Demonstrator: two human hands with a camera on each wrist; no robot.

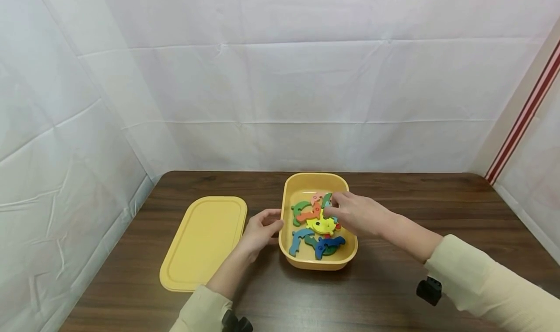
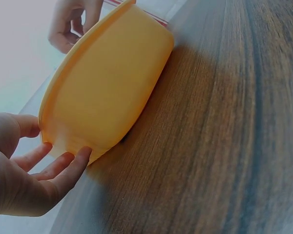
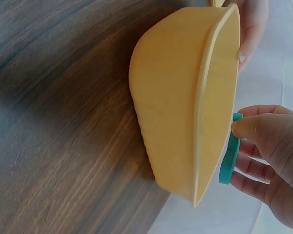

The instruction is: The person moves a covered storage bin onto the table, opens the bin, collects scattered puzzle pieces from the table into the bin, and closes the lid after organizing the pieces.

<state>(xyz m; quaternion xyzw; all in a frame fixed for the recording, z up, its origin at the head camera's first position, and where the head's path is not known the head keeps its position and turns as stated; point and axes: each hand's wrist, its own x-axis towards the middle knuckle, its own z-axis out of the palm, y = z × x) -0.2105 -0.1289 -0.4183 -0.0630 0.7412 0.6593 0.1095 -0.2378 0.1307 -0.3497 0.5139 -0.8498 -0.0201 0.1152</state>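
A yellow plastic tub (image 1: 317, 264) stands on the table with several flat coloured pieces lying inside. Among them are a yellow round piece (image 1: 318, 226), a blue piece (image 1: 327, 244) and an orange piece (image 1: 308, 216). My right hand (image 1: 356, 213) is over the tub's right side. In the right wrist view its thumb and fingers pinch a curved green piece (image 3: 231, 153) near the rim. With its fingers spread, my left hand (image 1: 259, 235) touches the tub's left side; in the left wrist view its fingertips (image 2: 83, 154) rest against the outer wall.
A flat yellow lid (image 1: 203, 244) lies on the dark wooden table (image 1: 393, 283), left of the tub and beside my left forearm. White sheeting (image 1: 306, 89) hangs behind the table and along both sides.
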